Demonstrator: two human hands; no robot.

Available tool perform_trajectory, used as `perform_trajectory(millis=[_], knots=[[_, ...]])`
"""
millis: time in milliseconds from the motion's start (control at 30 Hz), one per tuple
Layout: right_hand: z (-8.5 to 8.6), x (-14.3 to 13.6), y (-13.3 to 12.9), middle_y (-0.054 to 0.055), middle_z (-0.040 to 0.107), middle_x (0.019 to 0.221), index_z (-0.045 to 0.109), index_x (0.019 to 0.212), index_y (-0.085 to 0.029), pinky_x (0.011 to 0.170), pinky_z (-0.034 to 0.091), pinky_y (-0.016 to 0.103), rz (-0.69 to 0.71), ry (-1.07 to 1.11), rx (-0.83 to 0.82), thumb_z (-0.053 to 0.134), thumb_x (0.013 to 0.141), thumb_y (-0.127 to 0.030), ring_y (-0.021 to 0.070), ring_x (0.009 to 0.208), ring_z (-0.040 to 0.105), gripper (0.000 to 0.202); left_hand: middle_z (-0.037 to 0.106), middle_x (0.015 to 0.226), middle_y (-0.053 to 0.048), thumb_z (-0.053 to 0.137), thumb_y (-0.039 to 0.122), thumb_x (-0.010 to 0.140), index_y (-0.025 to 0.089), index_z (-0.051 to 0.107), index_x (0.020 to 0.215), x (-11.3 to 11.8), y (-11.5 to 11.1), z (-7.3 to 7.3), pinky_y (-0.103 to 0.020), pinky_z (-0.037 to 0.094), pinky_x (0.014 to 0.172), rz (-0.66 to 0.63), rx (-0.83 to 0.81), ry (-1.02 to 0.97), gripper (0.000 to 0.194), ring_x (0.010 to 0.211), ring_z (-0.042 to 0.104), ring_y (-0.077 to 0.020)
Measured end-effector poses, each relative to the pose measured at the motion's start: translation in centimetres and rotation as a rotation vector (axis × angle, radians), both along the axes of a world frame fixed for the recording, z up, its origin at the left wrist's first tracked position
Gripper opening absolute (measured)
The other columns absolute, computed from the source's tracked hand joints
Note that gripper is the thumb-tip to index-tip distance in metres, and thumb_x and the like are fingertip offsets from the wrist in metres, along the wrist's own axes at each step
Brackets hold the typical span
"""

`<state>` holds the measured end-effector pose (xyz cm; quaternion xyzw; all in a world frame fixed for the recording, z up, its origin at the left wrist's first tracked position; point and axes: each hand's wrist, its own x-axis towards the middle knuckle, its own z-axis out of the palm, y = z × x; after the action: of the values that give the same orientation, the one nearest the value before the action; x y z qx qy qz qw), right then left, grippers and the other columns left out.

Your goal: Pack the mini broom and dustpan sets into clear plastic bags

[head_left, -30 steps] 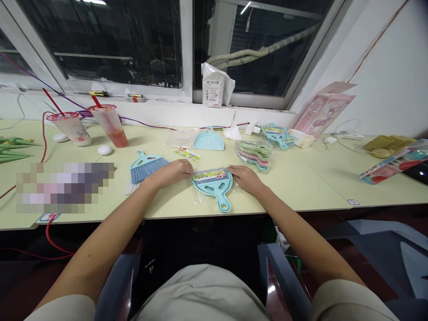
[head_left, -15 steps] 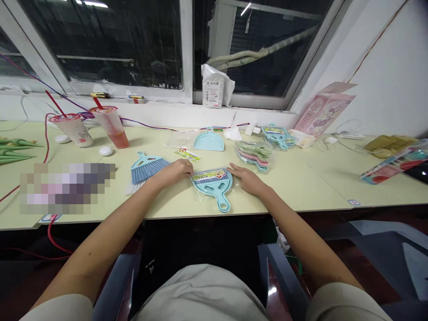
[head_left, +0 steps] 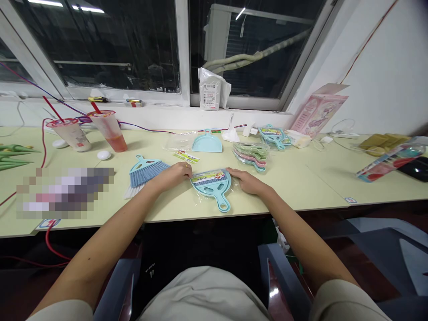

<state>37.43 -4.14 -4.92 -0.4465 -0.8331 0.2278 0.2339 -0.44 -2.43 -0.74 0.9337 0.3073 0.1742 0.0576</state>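
Observation:
Between my hands, near the table's front edge, lies a light-blue dustpan and brush set (head_left: 214,189) in a clear plastic bag, its handle pointing towards me. My left hand (head_left: 176,175) has its fingers closed at the bag's upper left edge. Stretched out at the upper right edge, the fingers of my right hand (head_left: 245,180) touch the bag without gripping it. A loose blue hand brush (head_left: 147,171) lies bristles towards me, left of my left hand and partly behind that forearm. Further back are a bare light-blue dustpan (head_left: 207,144) and a printed label card (head_left: 186,157).
Bagged sets in green, pink and blue (head_left: 250,154) are piled behind my right hand, another blue bagged set (head_left: 274,136) beyond. Two drink cups with straws (head_left: 109,131) stand back left. A pink box (head_left: 319,109) is at the back right. Cables run along the wall.
The camera view has shifted slightly. Both hands stay at the bagged set, and nothing on the table has visibly moved.

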Motion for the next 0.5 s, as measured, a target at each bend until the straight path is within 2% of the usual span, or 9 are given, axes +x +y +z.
perform_trajectory(millis=[167, 267, 367, 500], knots=[[-0.19, -0.34, -0.09, 0.0, 0.052, 0.162, 0.037, 0.169, -0.027, 0.136, 0.024, 0.052, -0.065, 0.135, -0.126, 0.048, 0.084, -0.004, 0.0241, 0.158, 0.041, 0.088, 0.071, 0.097, -0.008, 0.054, 0.008, 0.094, 0.018, 0.074, 0.086, 0.31, -0.29, 0.18, -0.034, 0.051, 0.088, 0.016, -0.021, 0.0, 0.024, 0.097, 0.064, -0.0232], [-0.21, -0.63, 0.05, 0.001, 0.05, 0.164, 0.048, 0.163, -0.023, 0.137, 0.022, 0.05, -0.114, 0.158, -0.114, 0.051, 0.081, -0.005, 0.0254, 0.159, 0.039, 0.084, 0.071, 0.095, -0.008, 0.053, 0.007, 0.094, 0.019, 0.073, 0.086, 0.33, -0.35, 0.2, -0.033, 0.051, 0.087, 0.01, -0.02, -0.002, 0.025, 0.096, 0.064, -0.0229], [-0.22, -0.64, 0.39, 0.001, 0.045, 0.167, 0.06, 0.155, -0.021, 0.138, 0.018, 0.045, -0.096, 0.159, -0.079, 0.052, 0.079, -0.005, 0.024, 0.161, 0.036, 0.078, 0.071, 0.095, -0.008, 0.052, 0.006, 0.094, 0.019, 0.073, 0.085, 0.35, -0.34, 0.15, -0.034, 0.05, 0.087, 0.002, -0.017, -0.007, 0.026, 0.095, 0.063, -0.0229], [0.19, -0.39, 0.81, -0.002, 0.043, 0.168, 0.068, 0.147, -0.025, 0.138, 0.013, 0.044, -0.094, 0.21, -0.158, 0.054, 0.074, -0.006, 0.0229, 0.163, 0.03, 0.077, 0.071, 0.096, -0.008, 0.053, 0.007, 0.093, 0.019, 0.073, 0.086, 0.33, -0.26, 0.01, -0.034, 0.051, 0.088, 0.009, -0.021, -0.016, 0.025, 0.097, 0.064, -0.0232]])
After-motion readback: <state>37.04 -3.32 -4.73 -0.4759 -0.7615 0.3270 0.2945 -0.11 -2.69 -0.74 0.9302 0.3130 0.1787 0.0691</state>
